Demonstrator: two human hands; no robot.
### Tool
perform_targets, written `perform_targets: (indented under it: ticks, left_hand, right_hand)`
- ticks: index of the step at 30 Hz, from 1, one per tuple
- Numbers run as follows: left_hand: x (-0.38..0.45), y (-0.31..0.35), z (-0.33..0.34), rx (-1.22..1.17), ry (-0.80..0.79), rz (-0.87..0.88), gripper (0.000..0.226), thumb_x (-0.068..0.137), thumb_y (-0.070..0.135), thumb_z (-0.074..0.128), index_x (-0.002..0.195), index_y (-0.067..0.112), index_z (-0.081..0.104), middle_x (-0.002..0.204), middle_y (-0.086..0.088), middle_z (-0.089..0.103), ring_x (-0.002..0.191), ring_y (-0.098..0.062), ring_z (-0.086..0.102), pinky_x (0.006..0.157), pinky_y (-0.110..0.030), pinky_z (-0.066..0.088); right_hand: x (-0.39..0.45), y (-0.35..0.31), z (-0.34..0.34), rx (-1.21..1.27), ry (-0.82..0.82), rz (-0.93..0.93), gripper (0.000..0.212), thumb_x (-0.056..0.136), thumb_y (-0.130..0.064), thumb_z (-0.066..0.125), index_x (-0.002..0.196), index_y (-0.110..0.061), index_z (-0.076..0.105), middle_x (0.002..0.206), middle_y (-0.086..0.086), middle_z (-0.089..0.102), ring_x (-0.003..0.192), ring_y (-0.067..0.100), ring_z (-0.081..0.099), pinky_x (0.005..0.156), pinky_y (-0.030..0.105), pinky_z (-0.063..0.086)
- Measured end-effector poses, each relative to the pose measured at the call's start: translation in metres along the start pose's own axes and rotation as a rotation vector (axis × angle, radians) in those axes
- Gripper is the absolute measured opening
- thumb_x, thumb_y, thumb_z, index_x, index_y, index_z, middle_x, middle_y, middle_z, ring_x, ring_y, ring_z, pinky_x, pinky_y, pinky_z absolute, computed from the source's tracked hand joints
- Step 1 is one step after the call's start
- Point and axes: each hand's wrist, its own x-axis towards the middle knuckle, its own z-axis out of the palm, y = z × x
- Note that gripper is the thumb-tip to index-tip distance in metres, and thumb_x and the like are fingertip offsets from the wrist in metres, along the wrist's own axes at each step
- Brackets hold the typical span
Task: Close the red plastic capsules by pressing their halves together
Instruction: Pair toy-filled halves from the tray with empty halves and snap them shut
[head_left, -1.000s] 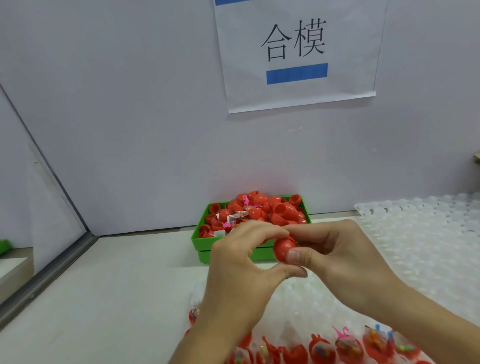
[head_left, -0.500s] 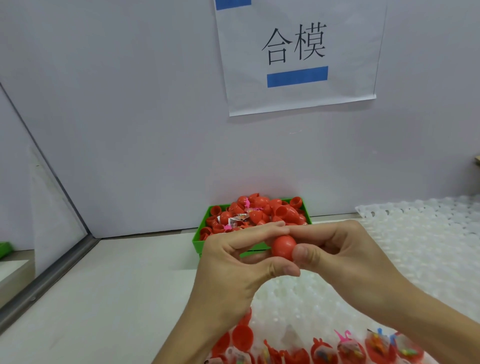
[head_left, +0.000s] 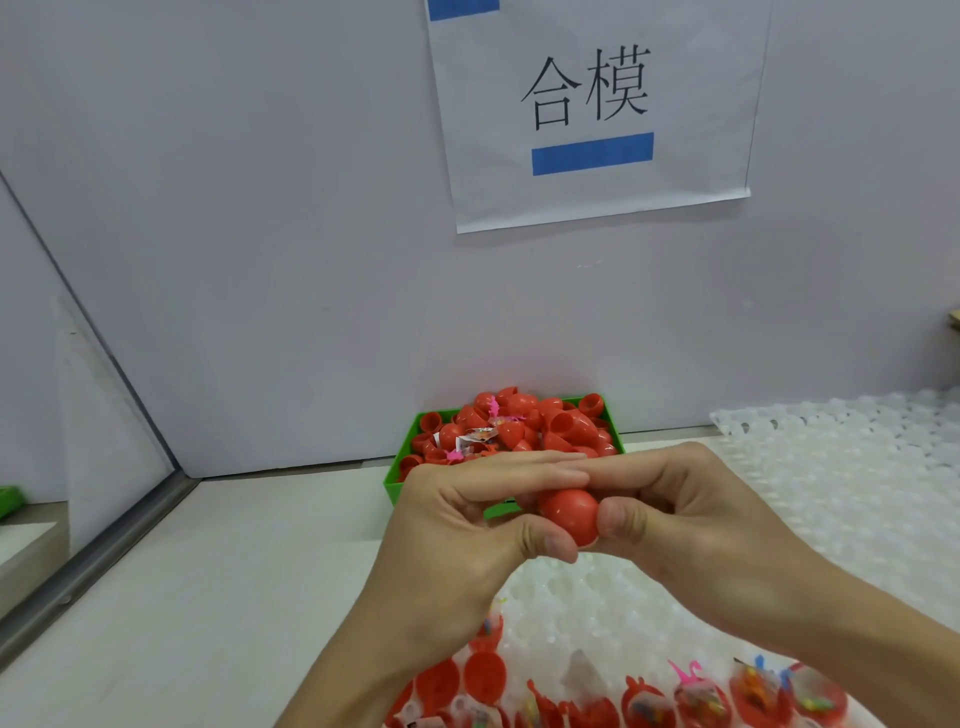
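Note:
A round red capsule (head_left: 569, 515) is held in front of me above the table, between both hands. My left hand (head_left: 457, 525) pinches it from the left with thumb below and fingers stretched over the top. My right hand (head_left: 691, 514) grips it from the right, thumb on its near side and fingers curled behind. The capsule's far side is hidden by my fingers. Open red capsule halves (head_left: 696, 699) holding small coloured toys sit in a row at the bottom edge.
A green bin (head_left: 402, 480) heaped with red capsule halves stands by the back wall. A white bubbled tray (head_left: 841, 467) covers the table's right side. A paper sign (head_left: 592, 104) hangs on the wall. A metal rail (head_left: 104, 551) runs along the left.
Both hands sank slightly while turning the capsule; its smooth round side now faces me. The view tilted down a little, so more capsule halves show at the bottom.

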Motion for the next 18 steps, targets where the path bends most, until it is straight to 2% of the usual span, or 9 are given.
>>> perform_targets:
  ticks: [6, 11, 15, 18]
  left_hand:
    - [-0.001, 0.001, 0.004, -0.02, -0.008, -0.003, 0.038, 0.064, 0.003, 0.081, 0.098, 0.02, 0.079, 0.104, 0.005, 0.077, 0.11, -0.012, 0.068, 0.086, -0.019, 0.055]
    - [-0.001, 0.0, 0.009, 0.05, 0.063, -0.034, 0.043, 0.061, -0.017, 0.079, 0.087, 0.018, 0.081, 0.099, 0.006, 0.078, 0.103, -0.01, 0.07, 0.083, -0.016, 0.055]
    - [-0.001, 0.0, 0.012, 0.112, 0.097, -0.06, 0.049, 0.062, -0.017, 0.078, 0.085, 0.026, 0.081, 0.097, 0.012, 0.077, 0.102, -0.005, 0.07, 0.083, -0.015, 0.055]
    - [-0.001, 0.003, 0.012, 0.134, 0.09, -0.071, 0.051, 0.061, -0.015, 0.079, 0.089, 0.028, 0.08, 0.097, 0.014, 0.077, 0.102, -0.002, 0.069, 0.083, -0.013, 0.054]
  right_hand:
    - [0.001, 0.001, -0.003, 0.114, -0.032, 0.034, 0.056, 0.072, -0.035, 0.083, 0.112, 0.003, 0.071, 0.114, 0.028, 0.069, 0.11, 0.041, 0.065, 0.093, 0.038, 0.053]
    - [0.002, 0.002, -0.003, 0.104, -0.029, 0.041, 0.054, 0.069, -0.039, 0.085, 0.109, -0.005, 0.074, 0.116, 0.019, 0.071, 0.113, 0.036, 0.065, 0.092, 0.036, 0.053]
    - [0.002, 0.002, -0.002, 0.071, -0.022, 0.052, 0.051, 0.07, -0.042, 0.084, 0.109, -0.01, 0.076, 0.12, 0.015, 0.07, 0.116, 0.033, 0.065, 0.093, 0.036, 0.053]
    - [0.001, 0.0, -0.003, 0.052, -0.024, 0.055, 0.042, 0.073, -0.033, 0.083, 0.109, -0.012, 0.076, 0.116, 0.013, 0.072, 0.114, 0.03, 0.066, 0.093, 0.032, 0.053]
